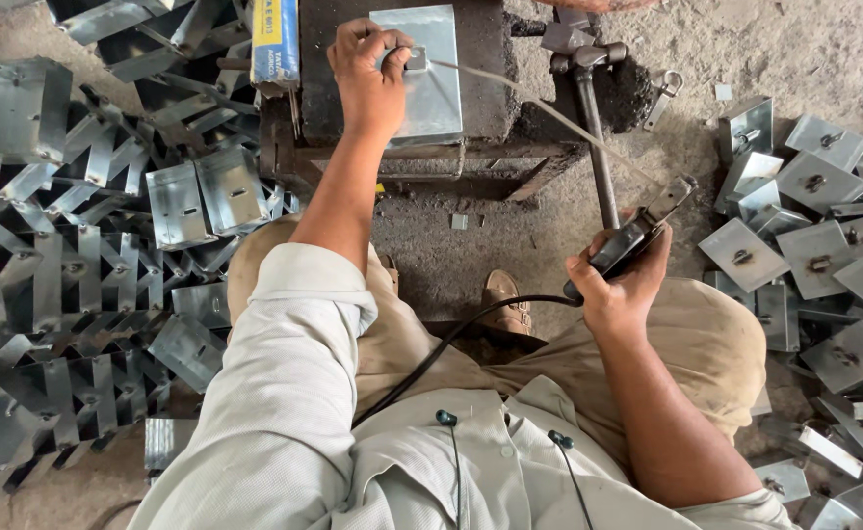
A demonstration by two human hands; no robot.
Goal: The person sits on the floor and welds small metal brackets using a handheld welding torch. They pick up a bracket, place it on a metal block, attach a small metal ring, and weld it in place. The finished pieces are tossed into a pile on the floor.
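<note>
Left hand covers part of the flat metal plate and most of the small part under its fingertips; what that part is cannot be told. Right hand wraps the black holder, its grip hidden in the fist. Pile of bent metal pieces cut by left edge. Plates with brackets cut by right edge. Shoe half hidden behind the knee. Round object at top edge, too little showing to identify
</note>
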